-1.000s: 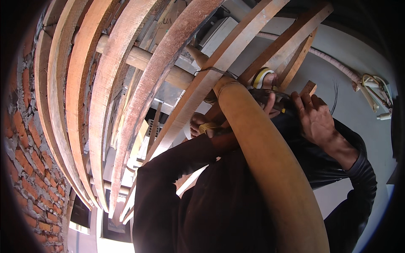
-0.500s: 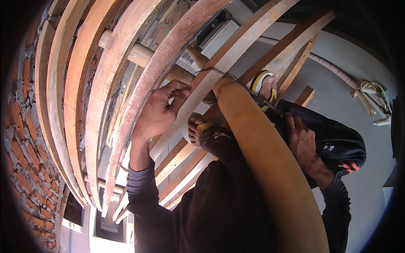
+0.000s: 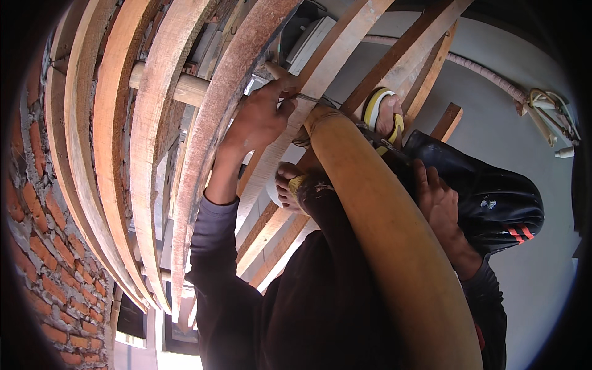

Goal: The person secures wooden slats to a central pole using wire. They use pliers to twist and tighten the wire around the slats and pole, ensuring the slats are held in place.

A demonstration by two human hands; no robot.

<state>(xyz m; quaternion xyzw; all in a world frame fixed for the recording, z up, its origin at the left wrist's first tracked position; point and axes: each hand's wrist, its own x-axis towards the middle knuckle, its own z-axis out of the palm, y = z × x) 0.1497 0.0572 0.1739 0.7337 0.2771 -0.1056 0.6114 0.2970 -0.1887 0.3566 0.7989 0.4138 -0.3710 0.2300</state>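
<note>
A thin dark tie wire (image 3: 316,98) loops over a sawn timber beam (image 3: 320,68), beside the top end of a thick yellow bamboo pole (image 3: 382,203). My left hand (image 3: 262,118) is at that joint, thumb and fingers closed on the wire's end. The pole slants down past my body to the lower edge. To its right, my right hand (image 3: 439,200) is held low against my dark trousers (image 3: 481,179), its fingers curled. Something dark and thin extends from near its fingertips toward the sandal, partly hidden by the pole; I cannot make out what it is.
Several long timbers (image 3: 148,123) run side by side at left, across a round crosspiece (image 3: 188,88). Beyond them rises a brick wall (image 3: 49,259). My sandalled foot (image 3: 385,114) and other foot (image 3: 288,185) rest among the beams. A wrapped cable (image 3: 487,77) lies at far right.
My left hand has moved up and right along the beam to the wire and closed on its end. My right hand stays nearly in place. The whole view has shifted slightly.
</note>
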